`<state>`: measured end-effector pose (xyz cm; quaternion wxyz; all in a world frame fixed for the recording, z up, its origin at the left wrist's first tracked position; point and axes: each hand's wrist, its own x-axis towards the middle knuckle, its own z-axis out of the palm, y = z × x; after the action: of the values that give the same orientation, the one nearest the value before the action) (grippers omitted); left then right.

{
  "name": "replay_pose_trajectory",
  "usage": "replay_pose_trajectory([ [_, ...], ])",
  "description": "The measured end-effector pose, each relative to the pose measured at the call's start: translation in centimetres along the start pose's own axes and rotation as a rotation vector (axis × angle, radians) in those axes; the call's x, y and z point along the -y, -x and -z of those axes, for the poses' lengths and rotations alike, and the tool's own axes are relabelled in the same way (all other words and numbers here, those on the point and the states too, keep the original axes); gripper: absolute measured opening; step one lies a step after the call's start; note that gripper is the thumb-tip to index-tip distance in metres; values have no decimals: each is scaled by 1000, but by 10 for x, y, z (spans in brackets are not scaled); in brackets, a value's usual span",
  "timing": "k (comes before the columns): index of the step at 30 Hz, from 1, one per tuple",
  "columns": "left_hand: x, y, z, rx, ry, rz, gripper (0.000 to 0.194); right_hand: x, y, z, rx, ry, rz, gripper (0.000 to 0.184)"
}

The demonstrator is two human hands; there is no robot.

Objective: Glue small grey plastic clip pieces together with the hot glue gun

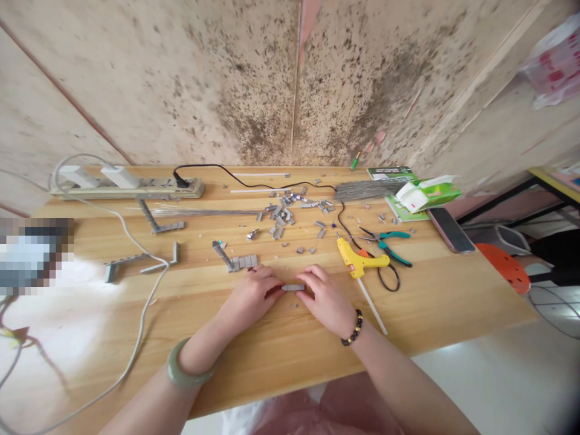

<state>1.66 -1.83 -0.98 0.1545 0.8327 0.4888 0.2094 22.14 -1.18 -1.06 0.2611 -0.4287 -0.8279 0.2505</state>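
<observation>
A small grey block lies between my two hands near the middle of the table. My left hand pinches its left end, and the fingers of my right hand close on its right end. Just beyond my left hand rests an L-shaped piece made of grey blocks, one arm sticking up. To the right of my right hand lies a yellow hot glue gun with a white glue stick trailing from its back. Tiny grey bits sit on the wood below the block.
Loose grey pieces are scattered beyond my hands. Teal-handled pliers, a phone, a tissue pack and a wire bundle lie right. More joined grey pieces, a white cable and a power strip are left.
</observation>
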Motion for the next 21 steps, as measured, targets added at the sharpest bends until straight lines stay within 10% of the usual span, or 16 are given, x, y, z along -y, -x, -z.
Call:
replay_pose_trajectory([
  [21,0,-1,-1,-5,20,12,14,0,-1,-5,48,94,44,13],
])
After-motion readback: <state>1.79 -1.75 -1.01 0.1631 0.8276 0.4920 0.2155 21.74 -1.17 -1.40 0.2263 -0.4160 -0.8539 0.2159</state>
